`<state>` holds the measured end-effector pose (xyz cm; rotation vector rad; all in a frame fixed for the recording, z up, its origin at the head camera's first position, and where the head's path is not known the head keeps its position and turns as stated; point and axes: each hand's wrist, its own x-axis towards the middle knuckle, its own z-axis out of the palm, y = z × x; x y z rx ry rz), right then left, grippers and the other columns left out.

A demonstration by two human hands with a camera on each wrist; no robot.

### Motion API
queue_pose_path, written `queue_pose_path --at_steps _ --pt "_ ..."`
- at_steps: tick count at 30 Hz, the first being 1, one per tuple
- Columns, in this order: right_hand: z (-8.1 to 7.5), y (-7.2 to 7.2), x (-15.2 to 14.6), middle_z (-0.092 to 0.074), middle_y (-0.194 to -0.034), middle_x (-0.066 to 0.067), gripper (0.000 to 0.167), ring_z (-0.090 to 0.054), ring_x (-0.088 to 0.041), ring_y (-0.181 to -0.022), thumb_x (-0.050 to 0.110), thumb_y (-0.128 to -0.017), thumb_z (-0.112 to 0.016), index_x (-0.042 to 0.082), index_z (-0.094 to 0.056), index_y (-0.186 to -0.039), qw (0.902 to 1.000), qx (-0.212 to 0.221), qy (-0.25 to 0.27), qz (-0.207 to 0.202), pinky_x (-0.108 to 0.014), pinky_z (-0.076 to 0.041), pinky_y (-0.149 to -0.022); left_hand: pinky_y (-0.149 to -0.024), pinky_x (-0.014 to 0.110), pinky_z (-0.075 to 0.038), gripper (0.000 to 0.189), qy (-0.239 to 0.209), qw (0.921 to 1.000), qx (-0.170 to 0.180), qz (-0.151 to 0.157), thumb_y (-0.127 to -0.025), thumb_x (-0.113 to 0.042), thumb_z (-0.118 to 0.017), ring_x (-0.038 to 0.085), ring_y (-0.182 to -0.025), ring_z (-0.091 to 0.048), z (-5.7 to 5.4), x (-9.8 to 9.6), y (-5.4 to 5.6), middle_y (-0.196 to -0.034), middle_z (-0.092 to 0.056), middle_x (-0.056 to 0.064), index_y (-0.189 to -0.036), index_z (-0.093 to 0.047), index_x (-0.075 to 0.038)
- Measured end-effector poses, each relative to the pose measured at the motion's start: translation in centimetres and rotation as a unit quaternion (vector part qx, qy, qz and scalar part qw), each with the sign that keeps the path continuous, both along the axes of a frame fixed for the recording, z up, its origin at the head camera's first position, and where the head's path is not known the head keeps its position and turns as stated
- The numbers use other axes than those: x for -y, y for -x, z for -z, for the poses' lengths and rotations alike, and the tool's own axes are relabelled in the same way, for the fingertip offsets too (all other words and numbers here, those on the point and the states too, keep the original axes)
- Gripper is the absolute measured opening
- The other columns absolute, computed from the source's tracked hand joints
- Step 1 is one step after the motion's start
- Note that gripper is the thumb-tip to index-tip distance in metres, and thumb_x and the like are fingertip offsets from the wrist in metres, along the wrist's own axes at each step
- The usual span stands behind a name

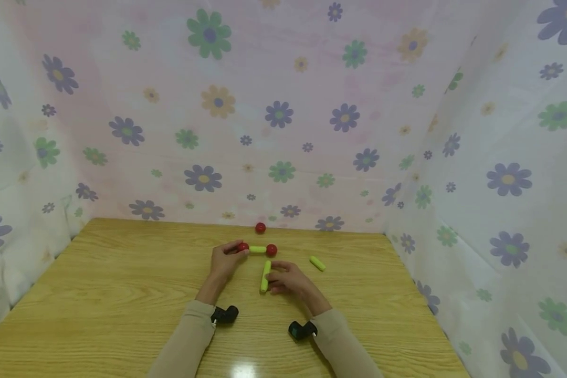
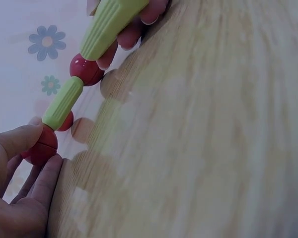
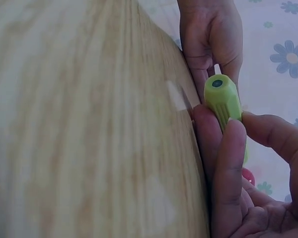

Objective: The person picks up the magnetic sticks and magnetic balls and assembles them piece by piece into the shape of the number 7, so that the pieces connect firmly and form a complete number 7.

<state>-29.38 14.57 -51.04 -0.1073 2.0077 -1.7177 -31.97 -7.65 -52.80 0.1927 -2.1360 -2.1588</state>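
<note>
My left hand (image 1: 225, 261) pinches a red ball (image 2: 42, 146) between thumb and fingers. That ball sits at the left end of a short light-green rod (image 1: 258, 250), with a second red ball (image 1: 271, 250) on the other end. Just nearer, my right hand (image 1: 290, 279) holds a longer green rod (image 1: 265, 276) between thumb and fingers. In the right wrist view, this rod's near end (image 3: 217, 83) shows a dark round spot. Its far end points toward the joined piece; whether it touches the second ball I cannot tell.
A loose red ball (image 1: 260, 228) lies at the back, near the flowered cloth (image 1: 245, 173). Off to the right, a short green rod (image 1: 317, 263) lies on the wooden table (image 1: 123, 294). Flowered cloth also hangs along both sides.
</note>
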Motion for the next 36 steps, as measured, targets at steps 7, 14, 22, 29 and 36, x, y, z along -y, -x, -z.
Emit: queue_pose_path --at_steps 7,14,22,29,36 --pt "0.00 0.47 0.13 -0.075 -0.095 -0.011 0.063 -0.072 -0.013 -0.077 0.013 -0.096 -0.070 -0.007 -0.043 -0.149 1.0000 0.008 -0.001 0.003 -0.022 -0.059 -0.066 -0.094 0.032 -0.055 0.046 0.000 1.0000 -0.001 0.002 -0.088 -0.005 -0.079 0.036 -0.122 -0.062 -0.30 0.03 -0.18 -0.134 -0.063 0.024 -0.132 -0.067 0.001" --pt "0.07 0.77 0.06 -0.074 -0.099 -0.012 0.061 -0.072 -0.014 -0.080 0.015 -0.097 -0.070 -0.010 -0.045 -0.146 0.9998 0.015 0.003 -0.008 -0.023 -0.059 -0.068 -0.092 0.029 -0.055 0.045 -0.005 1.0000 -0.002 0.003 -0.088 -0.004 -0.079 0.035 -0.122 -0.062 -0.18 0.07 -0.10 -0.134 -0.063 0.024 -0.132 -0.067 0.000" --pt "-0.08 0.70 0.21 -0.074 -0.102 -0.013 0.060 -0.072 -0.014 -0.079 0.017 -0.097 -0.070 -0.011 -0.046 -0.145 0.9999 0.011 0.000 -0.003 -0.022 -0.059 -0.067 -0.090 0.026 -0.055 0.045 -0.007 1.0000 0.000 0.002 -0.089 -0.004 -0.079 0.035 -0.123 -0.062 -0.08 -0.06 -0.03 -0.134 -0.063 0.024 -0.132 -0.067 0.001" --pt "-0.17 0.53 0.78 -0.076 -0.096 -0.010 0.056 -0.071 -0.011 -0.075 0.016 -0.097 -0.070 -0.011 -0.049 -0.142 0.9999 -0.005 -0.002 0.012 -0.020 -0.058 -0.064 -0.088 0.025 -0.054 0.045 -0.009 0.9999 0.004 0.006 -0.089 -0.005 -0.078 0.033 -0.121 -0.062 0.15 -0.06 0.10 -0.134 -0.064 0.023 -0.132 -0.067 0.000" --pt "-0.17 0.66 0.94 -0.075 -0.092 -0.009 0.052 -0.071 -0.010 -0.073 0.015 -0.097 -0.070 -0.011 -0.052 -0.139 0.9998 -0.004 -0.001 0.018 -0.019 -0.057 -0.063 -0.088 0.025 -0.055 0.045 -0.008 0.9999 0.006 0.002 -0.088 -0.005 -0.079 0.033 -0.122 -0.062 0.26 -0.05 0.24 -0.134 -0.064 0.023 -0.132 -0.068 -0.001"
